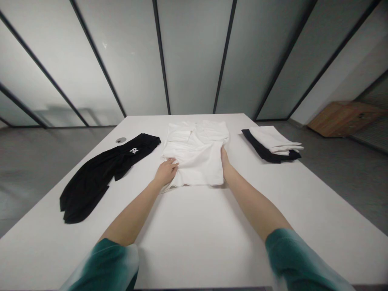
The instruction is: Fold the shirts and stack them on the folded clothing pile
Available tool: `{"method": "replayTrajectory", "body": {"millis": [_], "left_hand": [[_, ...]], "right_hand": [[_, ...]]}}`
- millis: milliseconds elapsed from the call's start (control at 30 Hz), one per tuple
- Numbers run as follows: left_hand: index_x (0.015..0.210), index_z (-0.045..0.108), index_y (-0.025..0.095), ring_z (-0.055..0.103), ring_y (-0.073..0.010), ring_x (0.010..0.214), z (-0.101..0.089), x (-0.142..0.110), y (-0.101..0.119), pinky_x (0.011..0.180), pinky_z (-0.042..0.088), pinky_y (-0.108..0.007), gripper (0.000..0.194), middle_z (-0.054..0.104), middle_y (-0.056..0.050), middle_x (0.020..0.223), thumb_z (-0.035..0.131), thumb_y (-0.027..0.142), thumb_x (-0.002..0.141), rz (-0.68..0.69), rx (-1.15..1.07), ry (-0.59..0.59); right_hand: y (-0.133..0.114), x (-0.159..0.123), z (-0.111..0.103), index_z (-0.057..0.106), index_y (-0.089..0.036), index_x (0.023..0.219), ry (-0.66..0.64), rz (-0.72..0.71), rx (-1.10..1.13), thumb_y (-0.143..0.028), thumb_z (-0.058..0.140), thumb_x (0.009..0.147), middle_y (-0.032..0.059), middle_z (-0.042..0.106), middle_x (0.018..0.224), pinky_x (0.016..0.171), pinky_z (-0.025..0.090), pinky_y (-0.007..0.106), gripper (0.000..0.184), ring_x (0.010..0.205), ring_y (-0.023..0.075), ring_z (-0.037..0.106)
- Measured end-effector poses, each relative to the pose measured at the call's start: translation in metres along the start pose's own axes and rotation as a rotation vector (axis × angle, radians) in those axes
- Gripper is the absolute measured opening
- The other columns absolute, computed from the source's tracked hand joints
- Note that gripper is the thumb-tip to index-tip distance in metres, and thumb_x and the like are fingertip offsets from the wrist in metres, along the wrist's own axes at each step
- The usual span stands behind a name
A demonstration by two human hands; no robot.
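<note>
As you face the long white table (194,242), count from the left: one pair of black trousers (97,178) lies slantwise, with one small white logo (133,150) near its upper end, and one round metal grommet (121,140) sits in the tabletop just beyond them. Next comes your left hand (166,171), fingers fanned on the lower left edge of the folded white garment (195,155), which lies flat at the table's middle; whether those fingers grip, you cannot tell. Your right hand (226,159) stands narrow and edge-on against that garment's right side, its hold also unclear. Further right sits one stack of two folded pieces, a white cloth (273,139) on a black cloth (260,147), and past the table, one wooden box (345,119) stands on the floor.
</note>
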State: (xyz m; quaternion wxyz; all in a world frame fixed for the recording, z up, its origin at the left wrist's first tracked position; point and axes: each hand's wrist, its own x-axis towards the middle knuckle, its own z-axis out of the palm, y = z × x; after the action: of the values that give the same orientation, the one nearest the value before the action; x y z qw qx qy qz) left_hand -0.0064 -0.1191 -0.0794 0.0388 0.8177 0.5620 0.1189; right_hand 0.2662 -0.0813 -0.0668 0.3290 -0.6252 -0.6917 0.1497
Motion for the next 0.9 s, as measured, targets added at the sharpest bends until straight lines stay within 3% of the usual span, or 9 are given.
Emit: {"method": "replayTrajectory", "body": {"millis": [167, 233, 300, 400, 533, 633, 733, 800, 900], "left_hand": [[0.118, 0.072, 0.020, 0.052, -0.0239, 0.134, -0.005, -0.001, 0.005, 0.114, 0.040, -0.038, 0.039, 0.059, -0.007, 0.142, 0.041, 0.025, 0.095, -0.027, -0.010, 0.013], [0.112, 0.073, 0.019, 0.057, -0.0244, 0.128, -0.011, -0.002, 0.007, 0.109, 0.043, -0.036, 0.038, 0.064, -0.009, 0.136, 0.040, 0.025, 0.094, -0.057, -0.010, 0.016], [0.104, 0.073, 0.019, 0.064, -0.0258, 0.116, -0.020, -0.003, 0.007, 0.098, 0.048, -0.036, 0.038, 0.071, -0.011, 0.121, 0.038, 0.028, 0.094, -0.125, 0.012, 0.005], [0.092, 0.071, 0.020, 0.068, -0.0275, 0.097, -0.037, -0.003, 0.003, 0.079, 0.049, -0.034, 0.038, 0.075, -0.012, 0.097, 0.036, 0.032, 0.093, -0.234, 0.061, 0.001], [0.073, 0.067, 0.020, 0.066, -0.0258, 0.080, -0.067, -0.005, -0.012, 0.065, 0.041, -0.032, 0.032, 0.071, -0.009, 0.077, 0.040, 0.034, 0.086, -0.192, 0.041, -0.018], [0.070, 0.064, 0.020, 0.063, -0.0236, 0.072, -0.089, -0.006, -0.022, 0.061, 0.038, -0.031, 0.025, 0.067, -0.006, 0.070, 0.046, 0.033, 0.081, -0.183, 0.029, -0.044], [0.083, 0.065, 0.020, 0.065, -0.0237, 0.077, -0.100, -0.009, -0.019, 0.064, 0.042, -0.030, 0.024, 0.070, -0.006, 0.079, 0.046, 0.035, 0.084, -0.257, 0.057, 0.072], [0.092, 0.065, 0.020, 0.067, -0.0244, 0.086, -0.097, -0.012, -0.011, 0.072, 0.046, -0.031, 0.028, 0.072, -0.008, 0.089, 0.045, 0.039, 0.087, -0.233, 0.065, 0.082], [0.110, 0.065, 0.018, 0.066, -0.0260, 0.105, -0.076, -0.015, 0.006, 0.090, 0.048, -0.034, 0.039, 0.071, -0.011, 0.112, 0.044, 0.046, 0.092, -0.137, 0.068, -0.037]], "right_hand": [[0.037, -0.019, -0.054, 0.068, -0.015, 0.107, -0.025, 0.294, 0.577, -0.042, 0.039, 0.087, 0.0111, 0.074, 0.087, 0.090, 0.052, 0.042, 0.044, 0.095, 0.0303, 0.068], [0.059, -0.029, -0.082, 0.064, -0.020, 0.103, 0.052, 0.404, 0.733, -0.035, 0.048, 0.079, 0.0090, 0.071, 0.083, 0.081, 0.055, 0.042, 0.032, 0.086, 0.0285, 0.068], [0.077, -0.038, -0.110, 0.060, -0.024, 0.100, 0.128, 0.435, 0.798, -0.028, 0.054, 0.072, 0.0053, 0.067, 0.079, 0.072, 0.056, 0.039, 0.029, 0.079, 0.0251, 0.067], [0.092, -0.049, -0.146, 0.059, -0.026, 0.097, 0.144, 0.424, 0.812, -0.024, 0.060, 0.065, 0.0010, 0.062, 0.076, 0.060, 0.052, 0.032, 0.032, 0.070, 0.0199, 0.062], [0.093, -0.064, -0.174, 0.061, -0.025, 0.093, 0.199, 0.443, 0.817, -0.024, 0.069, 0.054, -0.0014, 0.057, 0.073, 0.054, 0.044, 0.027, 0.040, 0.063, 0.0156, 0.054], [0.091, -0.077, -0.180, 0.063, -0.024, 0.091, 0.381, 0.371, 0.723, -0.031, 0.071, 0.054, -0.0003, 0.058, 0.075, 0.055, 0.041, 0.028, 0.039, 0.063, 0.0152, 0.050], [0.089, -0.088, -0.179, 0.064, -0.024, 0.092, 0.600, 0.214, 0.363, -0.037, 0.065, 0.063, 0.0020, 0.059, 0.081, 0.062, 0.043, 0.032, 0.032, 0.066, 0.0174, 0.050], [0.090, -0.093, -0.177, 0.066, -0.022, 0.093, 0.637, 0.071, 0.032, -0.034, 0.060, 0.068, 0.0052, 0.061, 0.085, 0.072, 0.047, 0.038, 0.028, 0.073, 0.0212, 0.053], [0.095, -0.092, -0.172, 0.067, -0.019, 0.095, 0.589, -0.065, -0.316, -0.029, 0.055, 0.074, 0.0113, 0.064, 0.090, 0.086, 0.047, 0.046, 0.026, 0.088, 0.0287, 0.058]]}}
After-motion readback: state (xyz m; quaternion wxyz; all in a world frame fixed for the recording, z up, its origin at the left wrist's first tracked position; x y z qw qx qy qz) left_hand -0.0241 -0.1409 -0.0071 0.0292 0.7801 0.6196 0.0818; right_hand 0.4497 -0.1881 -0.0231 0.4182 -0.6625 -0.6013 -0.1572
